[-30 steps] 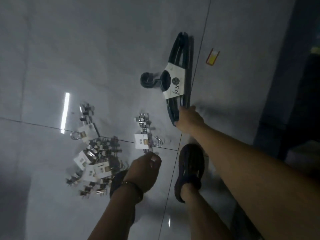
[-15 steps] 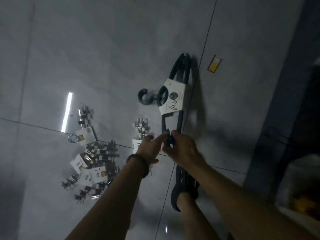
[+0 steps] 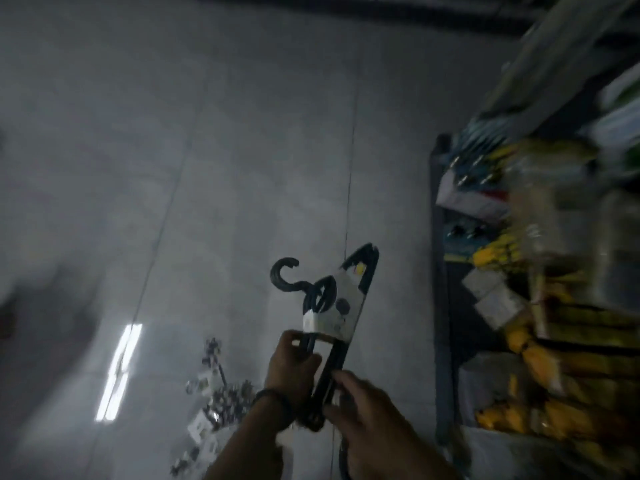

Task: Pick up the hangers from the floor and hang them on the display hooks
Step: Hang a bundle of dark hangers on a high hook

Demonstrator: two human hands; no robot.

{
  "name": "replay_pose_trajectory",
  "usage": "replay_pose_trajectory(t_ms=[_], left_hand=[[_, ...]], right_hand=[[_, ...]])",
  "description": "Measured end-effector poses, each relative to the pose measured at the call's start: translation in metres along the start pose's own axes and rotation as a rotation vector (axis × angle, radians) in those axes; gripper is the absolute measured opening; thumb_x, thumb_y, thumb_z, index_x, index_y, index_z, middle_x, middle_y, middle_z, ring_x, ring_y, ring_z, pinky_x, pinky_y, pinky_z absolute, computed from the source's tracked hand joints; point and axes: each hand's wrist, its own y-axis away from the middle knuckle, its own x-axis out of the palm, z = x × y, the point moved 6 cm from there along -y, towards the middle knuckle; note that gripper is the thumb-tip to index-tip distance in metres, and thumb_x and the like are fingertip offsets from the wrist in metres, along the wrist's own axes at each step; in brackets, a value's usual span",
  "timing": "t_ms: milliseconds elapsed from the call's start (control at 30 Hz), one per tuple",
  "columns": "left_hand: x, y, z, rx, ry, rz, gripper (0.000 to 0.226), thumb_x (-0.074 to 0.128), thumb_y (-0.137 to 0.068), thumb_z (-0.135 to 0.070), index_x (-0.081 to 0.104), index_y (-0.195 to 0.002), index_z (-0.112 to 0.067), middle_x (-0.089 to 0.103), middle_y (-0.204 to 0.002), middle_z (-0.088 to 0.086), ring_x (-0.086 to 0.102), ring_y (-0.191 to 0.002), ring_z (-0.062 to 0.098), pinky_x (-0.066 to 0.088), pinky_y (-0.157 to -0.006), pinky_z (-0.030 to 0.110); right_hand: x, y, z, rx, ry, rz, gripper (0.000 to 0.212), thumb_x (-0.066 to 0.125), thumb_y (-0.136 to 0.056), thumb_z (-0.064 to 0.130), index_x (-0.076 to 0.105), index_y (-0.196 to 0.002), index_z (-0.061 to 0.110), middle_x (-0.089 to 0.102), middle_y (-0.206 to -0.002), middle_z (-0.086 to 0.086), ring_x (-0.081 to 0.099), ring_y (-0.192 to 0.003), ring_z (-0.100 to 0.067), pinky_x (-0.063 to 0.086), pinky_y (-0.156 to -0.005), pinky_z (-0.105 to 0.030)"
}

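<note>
Black hangers (image 3: 369, 275) now lifted off floor (image 3: 207, 168), left hand (image 3: 292, 367) and right hand (image 3: 367, 407) both grasping them; shelves (image 3: 519, 271) at three o'clock, hanging comes next.

A shop is suggested: shelves (image 3: 438, 237) at the right are crammed with packaged goods (image 3: 502, 254), carded clips (image 3: 221, 400) are heaped on the tiled floor (image 3: 207, 168), and bundled hangers (image 3: 367, 271) are banded with a label (image 3: 334, 318).
</note>
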Motion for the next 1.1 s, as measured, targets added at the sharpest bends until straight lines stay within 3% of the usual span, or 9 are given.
replay_pose_trajectory(t_ms=[233,400,500,600,700,833,933,1000,1100], left_hand=[[-0.070,0.182,-0.156,0.505,-0.524,0.146,0.042,0.068,-0.090,-0.013,0.053,-0.124,-0.032,0.069,-0.104,-0.005,0.067,-0.089,0.013,0.051,-0.067,0.020],[-0.081,0.334,-0.224,0.817,-0.802,0.257,0.046,0.068,-0.079,-0.014,0.059,-0.118,-0.036,0.070,-0.100,-0.012,0.066,-0.089,0.007,0.050,-0.070,0.018],[-0.077,0.417,-0.254,1.021,-0.985,0.340,0.047,0.069,-0.073,-0.019,0.061,-0.115,-0.039,0.072,-0.100,-0.014,0.068,-0.090,0.007,0.059,-0.077,0.030],[-0.069,0.488,-0.274,1.217,-1.089,0.341,0.048,0.069,-0.070,-0.028,0.064,-0.116,-0.042,0.072,-0.101,-0.016,0.068,-0.088,0.006,0.059,-0.078,0.032],[-0.060,0.552,-0.278,1.444,-1.071,0.192,0.051,0.060,-0.065,-0.052,0.068,-0.113,-0.039,0.073,-0.105,-0.010,0.069,-0.097,0.020,0.057,-0.083,0.036],[-0.059,0.630,-0.254,1.567,-0.601,-0.371,0.072,0.079,-0.074,-0.058,0.055,-0.134,-0.026,0.050,-0.143,0.013,0.045,-0.132,0.039,0.034,-0.110,0.057],[-0.024,0.690,-0.199,1.452,-0.101,0.079,0.080,0.073,-0.085,-0.069,0.037,-0.142,-0.027,0.049,-0.140,0.001,0.053,-0.126,0.024,0.045,-0.109,0.053],[0.022,0.752,-0.149,1.309,-0.097,0.582,0.060,0.066,-0.093,-0.065,0.037,-0.139,-0.040,0.055,-0.135,-0.023,0.057,-0.120,-0.002,0.047,-0.109,0.040],[0.079,0.857,-0.063,1.209,-0.202,1.034,0.035,0.067,-0.100,-0.044,0.060,-0.133,-0.037,0.074,-0.121,-0.022,0.071,-0.111,0.001,0.058,-0.098,0.035]], right_hand=[[-0.153,0.177,0.178,-0.177,0.287,-0.741,0.058,0.075,-0.092,0.039,0.048,-0.142,0.029,0.050,-0.139,0.005,0.050,-0.126,-0.014,0.046,-0.096,-0.027],[-0.186,0.314,0.230,-0.067,0.421,-0.714,0.098,0.079,-0.075,0.068,0.041,-0.155,0.026,0.040,-0.156,0.003,0.036,-0.146,-0.021,0.038,-0.117,-0.041],[-0.177,0.399,0.233,-0.034,0.231,-0.682,0.070,0.086,-0.074,0.062,0.059,-0.131,0.032,0.066,-0.124,0.014,0.062,-0.115,-0.009,0.052,-0.092,-0.026],[-0.156,0.474,0.227,-0.095,0.023,-0.786,0.052,0.083,-0.078,0.062,0.058,-0.120,0.044,0.071,-0.115,0.021,0.067,-0.108,-0.002,0.056,-0.097,-0.040],[-0.128,0.546,0.222,-0.165,-0.104,-0.982,0.042,0.081,-0.087,0.046,0.056,-0.121,0.044,0.072,-0.117,0.021,0.066,-0.110,0.003,0.055,-0.099,-0.034],[-0.086,0.659,0.205,-0.231,-0.252,-1.350,0.032,0.076,-0.095,0.034,0.057,-0.118,0.045,0.072,-0.110,0.027,0.064,-0.106,0.011,0.051,-0.086,-0.013],[-0.043,0.747,0.179,-0.230,-0.422,-1.558,0.018,0.071,-0.098,0.034,0.065,-0.115,0.032,0.075,-0.099,0.024,0.069,-0.092,0.008,0.051,-0.071,-0.017],[-0.004,0.804,0.165,-0.193,-0.540,-1.685,0.013,0.071,-0.098,0.036,0.066,-0.107,0.028,0.077,-0.091,0.015,0.071,-0.079,0.004,0.050,-0.059,-0.020],[0.058,0.889,0.146,-0.181,-0.617,-1.820,0.027,0.070,-0.097,0.046,0.071,-0.114,0.024,0.080,-0.100,0.002,0.077,-0.091,-0.016,0.060,-0.070,-0.040]])
